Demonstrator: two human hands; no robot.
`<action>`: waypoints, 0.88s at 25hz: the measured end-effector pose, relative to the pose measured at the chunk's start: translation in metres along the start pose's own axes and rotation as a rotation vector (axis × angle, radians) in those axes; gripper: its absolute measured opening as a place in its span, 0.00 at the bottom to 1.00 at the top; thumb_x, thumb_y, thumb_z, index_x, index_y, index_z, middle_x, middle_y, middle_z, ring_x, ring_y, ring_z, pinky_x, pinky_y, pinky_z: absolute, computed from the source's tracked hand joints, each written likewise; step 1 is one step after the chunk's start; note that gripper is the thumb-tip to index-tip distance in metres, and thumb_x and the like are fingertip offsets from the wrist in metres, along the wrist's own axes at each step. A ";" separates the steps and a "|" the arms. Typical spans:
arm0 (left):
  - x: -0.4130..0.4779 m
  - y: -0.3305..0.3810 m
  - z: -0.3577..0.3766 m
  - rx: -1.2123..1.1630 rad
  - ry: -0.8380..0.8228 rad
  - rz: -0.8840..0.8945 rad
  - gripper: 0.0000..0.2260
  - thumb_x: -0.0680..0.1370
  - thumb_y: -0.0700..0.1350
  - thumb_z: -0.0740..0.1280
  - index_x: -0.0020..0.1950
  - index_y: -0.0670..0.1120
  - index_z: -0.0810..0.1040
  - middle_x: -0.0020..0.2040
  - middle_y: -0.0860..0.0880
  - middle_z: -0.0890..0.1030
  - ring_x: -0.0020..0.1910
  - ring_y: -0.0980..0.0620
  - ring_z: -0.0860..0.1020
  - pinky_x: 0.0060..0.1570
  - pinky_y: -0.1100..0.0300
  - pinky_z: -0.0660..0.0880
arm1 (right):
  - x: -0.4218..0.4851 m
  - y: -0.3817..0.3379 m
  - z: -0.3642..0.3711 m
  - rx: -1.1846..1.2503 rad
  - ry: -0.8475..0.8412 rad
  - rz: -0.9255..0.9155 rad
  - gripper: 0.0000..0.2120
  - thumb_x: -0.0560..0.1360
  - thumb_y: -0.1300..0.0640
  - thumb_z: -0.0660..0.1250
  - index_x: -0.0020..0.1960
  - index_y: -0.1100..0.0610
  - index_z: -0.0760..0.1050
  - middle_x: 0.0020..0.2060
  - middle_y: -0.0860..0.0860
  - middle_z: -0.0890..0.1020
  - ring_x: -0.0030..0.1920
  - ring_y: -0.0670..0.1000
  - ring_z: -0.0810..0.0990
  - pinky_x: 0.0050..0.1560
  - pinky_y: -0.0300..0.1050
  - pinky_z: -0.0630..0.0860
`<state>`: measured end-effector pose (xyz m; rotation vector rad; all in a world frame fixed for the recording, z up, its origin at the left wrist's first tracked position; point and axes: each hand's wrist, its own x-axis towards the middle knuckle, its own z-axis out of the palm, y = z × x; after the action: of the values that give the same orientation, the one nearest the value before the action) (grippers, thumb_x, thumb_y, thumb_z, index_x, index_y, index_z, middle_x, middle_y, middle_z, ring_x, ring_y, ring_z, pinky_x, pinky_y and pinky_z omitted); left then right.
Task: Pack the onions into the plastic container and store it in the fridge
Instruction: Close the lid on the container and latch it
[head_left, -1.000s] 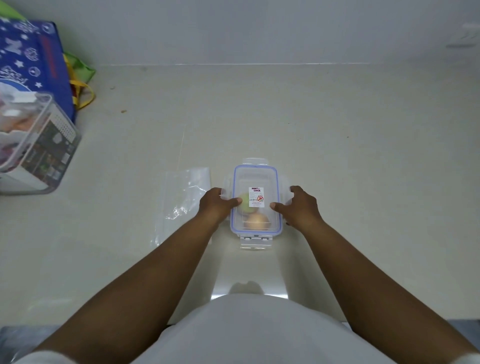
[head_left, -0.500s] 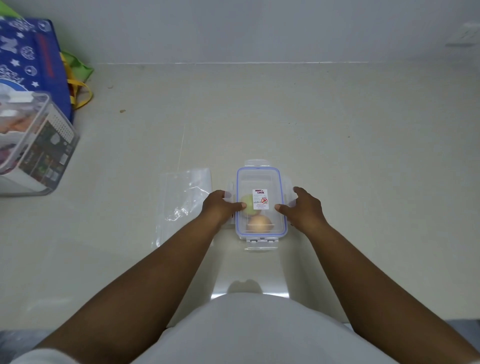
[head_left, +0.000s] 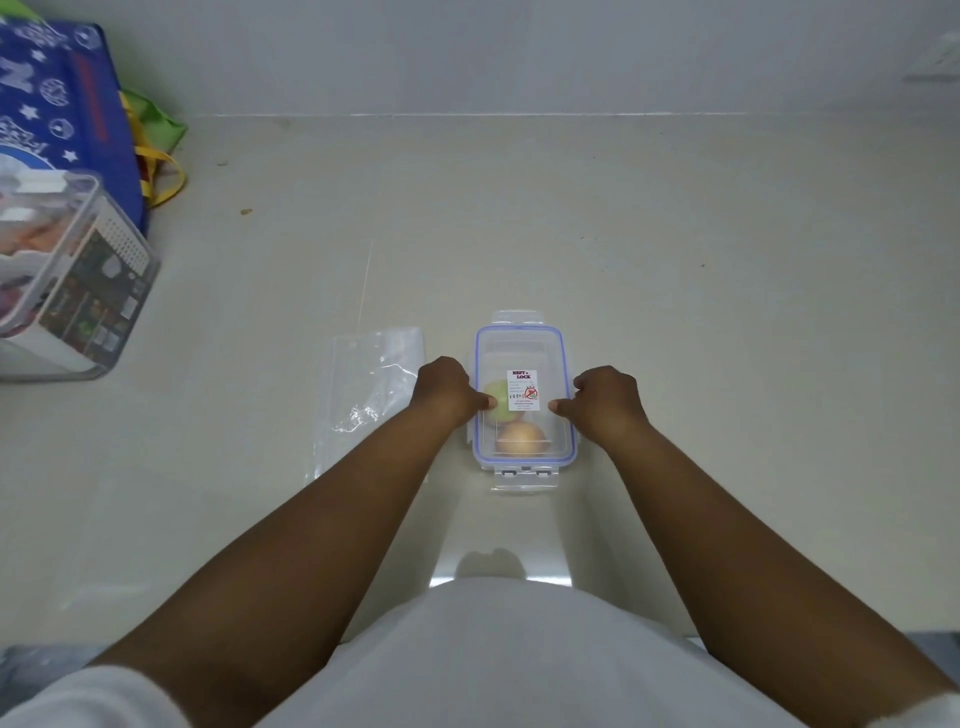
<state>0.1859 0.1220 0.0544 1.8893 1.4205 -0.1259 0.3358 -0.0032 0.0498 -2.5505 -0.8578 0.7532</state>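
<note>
A clear plastic container with a blue-rimmed lid and a white sticker sits on the beige counter in front of me. Through the lid I see two onions: a pale greenish one and an orange-brown one nearer me. My left hand grips the container's left long side, thumb on the lid. My right hand grips the right long side, thumb on the lid too. The end flaps of the lid stick out flat at the near and far ends.
An empty clear plastic bag lies flat just left of the container. A large clear storage box stands at the left edge, with a blue star-printed bag behind it. The wall runs along the counter's back.
The container sits a little further right than a second ago, and its lid has settled straight. Both hands stay on its long sides, fingers curled in tighter.
</note>
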 end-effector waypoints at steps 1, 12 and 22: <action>0.002 -0.001 0.000 -0.036 -0.015 -0.025 0.18 0.67 0.52 0.78 0.44 0.42 0.76 0.46 0.46 0.80 0.49 0.46 0.82 0.48 0.57 0.76 | 0.004 0.000 -0.003 0.039 -0.034 0.034 0.23 0.66 0.50 0.77 0.52 0.67 0.80 0.50 0.61 0.84 0.50 0.58 0.82 0.47 0.46 0.76; 0.008 -0.001 0.002 -0.202 -0.052 -0.118 0.17 0.65 0.47 0.80 0.43 0.40 0.78 0.48 0.40 0.84 0.46 0.42 0.84 0.53 0.48 0.80 | 0.016 0.003 0.000 0.278 -0.052 0.133 0.21 0.62 0.49 0.80 0.41 0.65 0.79 0.42 0.60 0.85 0.43 0.60 0.85 0.51 0.61 0.81; 0.009 -0.003 0.002 -0.273 -0.047 -0.134 0.18 0.64 0.46 0.81 0.45 0.38 0.80 0.47 0.41 0.84 0.45 0.42 0.84 0.52 0.47 0.81 | 0.016 0.006 0.004 0.403 -0.073 0.193 0.19 0.63 0.50 0.80 0.43 0.64 0.79 0.39 0.55 0.85 0.41 0.56 0.85 0.49 0.59 0.83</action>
<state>0.1872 0.1278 0.0467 1.5607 1.4531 -0.0378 0.3471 0.0033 0.0377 -2.2720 -0.4276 0.9711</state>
